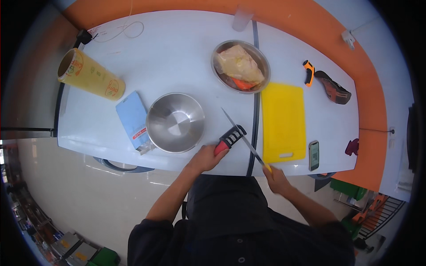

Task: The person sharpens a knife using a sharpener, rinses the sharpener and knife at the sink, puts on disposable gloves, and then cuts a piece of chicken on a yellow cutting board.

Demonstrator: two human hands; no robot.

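Observation:
My left hand (pixel 207 157) grips the red handle of a handheld knife sharpener (pixel 232 137) with several slots on its black head. In my right hand (pixel 276 179) is the yellow handle of a long, narrow knife (pixel 252 149). Its blade crosses the sharpener's head near the far end, tip pointing away to the left. An open stainless steel bowl (pixel 175 123) stands left of my left hand. Just beyond my right hand lies a yellow cutting board (pixel 283 123). Farther back, a steel bowl (pixel 214 68) holds raw poultry (pixel 240 65) and something orange-red (pixel 243 84).
A large yellow film roll (pixel 96 78) and a blue packet (pixel 131 119) lie on the left of the white table (pixel 179 40). Toward the right are a phone (pixel 314 155), an orange-black tool (pixel 309 73) and a dark pouch-like item (pixel 334 89). A translucent cup (pixel 242 20) stands at the back.

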